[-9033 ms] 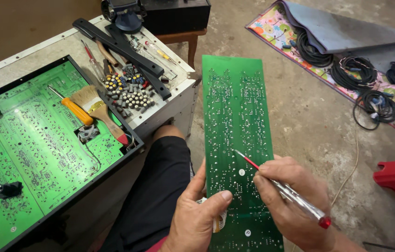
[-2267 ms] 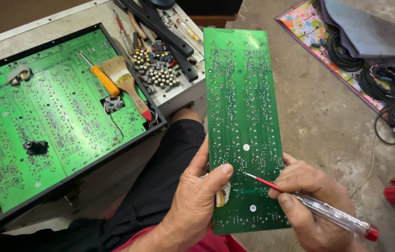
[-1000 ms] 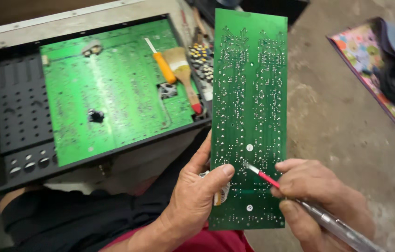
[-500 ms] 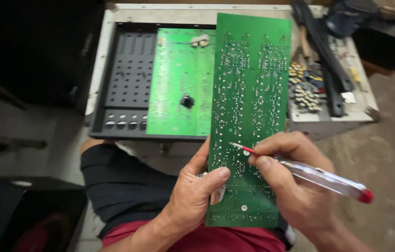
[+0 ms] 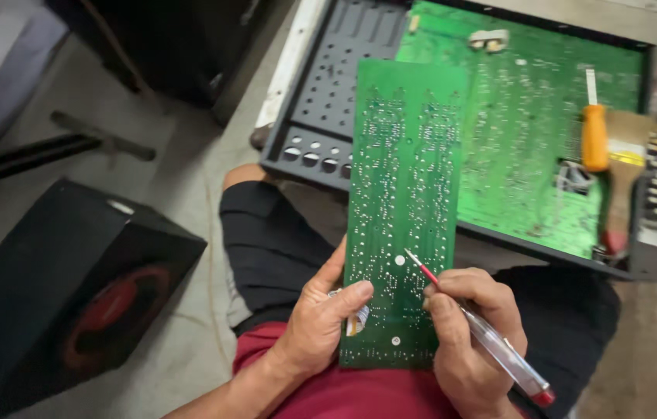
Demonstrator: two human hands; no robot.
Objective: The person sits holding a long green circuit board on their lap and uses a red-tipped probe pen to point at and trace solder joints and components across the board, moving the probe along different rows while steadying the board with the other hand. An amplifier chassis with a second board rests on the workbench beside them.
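The left hand (image 5: 317, 330) is clamped on the lower left edge of a long green circuit board (image 5: 402, 209), thumb pressed across the solder side and fingers hidden behind it, so the board stands nearly upright over the person's lap with its pattern of solder points turned to the eye. The right hand (image 5: 468, 341) is closed pen-fashion round a clear-handled tester screwdriver (image 5: 484, 334) with a red shaft and a red end cap; its tip rests on the board's face just beside a small round hole near the lower middle, a hold that seems suited to fine probing rather than turning force. Something small and pale shows between the left fingers and the board's edge, too hidden to name. Beyond the board's top edge lies an open black equipment chassis (image 5: 321, 93) on a low bench, its perforated panel at the left and a large green main board (image 5: 530, 124) seated inside. On that board, toward the chassis's right edge, lie an orange-handled screwdriver (image 5: 594, 136) and a paintbrush (image 5: 622, 178), kept within reach. At the left, on the concrete floor, stands a black speaker box (image 5: 57, 295) with a red cone.
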